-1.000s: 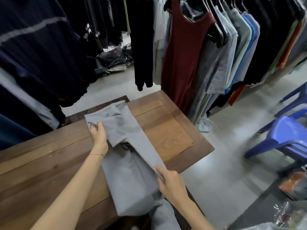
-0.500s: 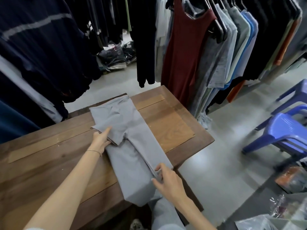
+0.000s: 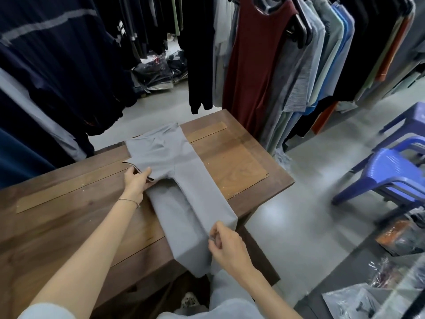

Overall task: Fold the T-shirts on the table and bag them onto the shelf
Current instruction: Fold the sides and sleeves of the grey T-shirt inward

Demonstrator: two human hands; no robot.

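Wooden table [image 3: 69,217]: grey T-shirt [image 3: 174,171] (part-folded); left hand [image 3: 136,183] pinches sleeve, 10 o'clock; right hand [image 3: 226,246] pinches hem, 5 o'clock.

I see two bare forearms; the left hand [image 3: 135,184] wears a thin silver bracelet [image 3: 128,201] at the wrist, the right hand [image 3: 226,246] wears nothing, and pale grey clothing [image 3: 220,302] shows at the near edge

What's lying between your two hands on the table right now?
In the head view, only the grey T-shirt spans it: the left hand holds its sleeve, the right hand pinches the folded hem edge.
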